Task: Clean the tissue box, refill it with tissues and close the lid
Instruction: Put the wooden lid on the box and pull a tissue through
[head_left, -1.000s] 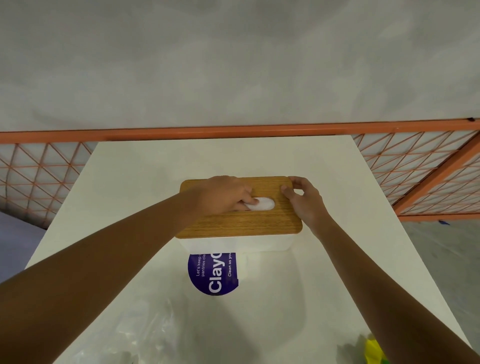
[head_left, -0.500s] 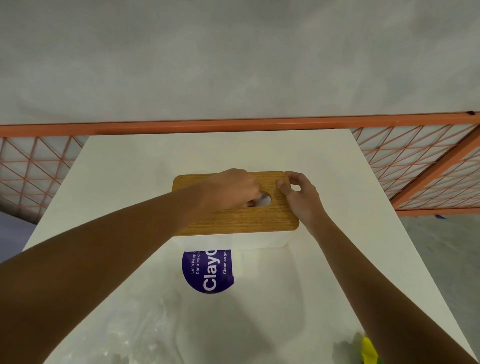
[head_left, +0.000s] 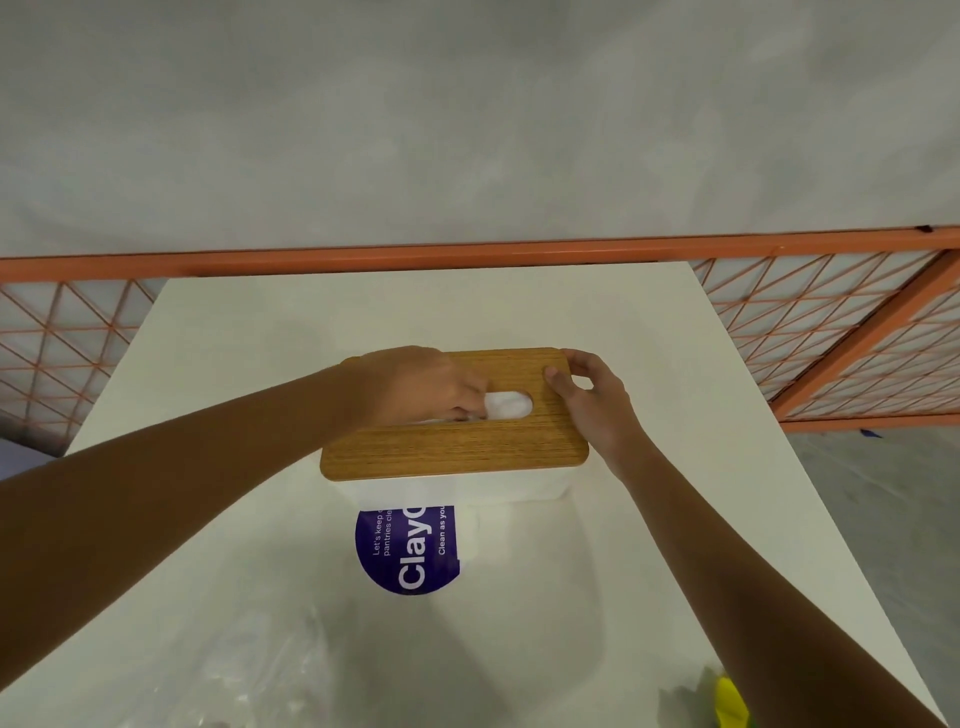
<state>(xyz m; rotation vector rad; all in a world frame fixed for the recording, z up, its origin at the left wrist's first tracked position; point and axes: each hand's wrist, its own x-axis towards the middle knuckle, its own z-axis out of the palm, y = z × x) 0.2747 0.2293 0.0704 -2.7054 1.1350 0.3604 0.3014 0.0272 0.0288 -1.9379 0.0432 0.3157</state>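
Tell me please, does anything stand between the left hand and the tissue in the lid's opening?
Nothing visible does. The left hand has its curled fingers on the tissue that shows through the wooden lid. The right hand grips the lid's far right corner, beside the opening, not across it.

The purple label reads "Clay" and "Clean as you".

Left fingers seemingly drew back; tissue shows.
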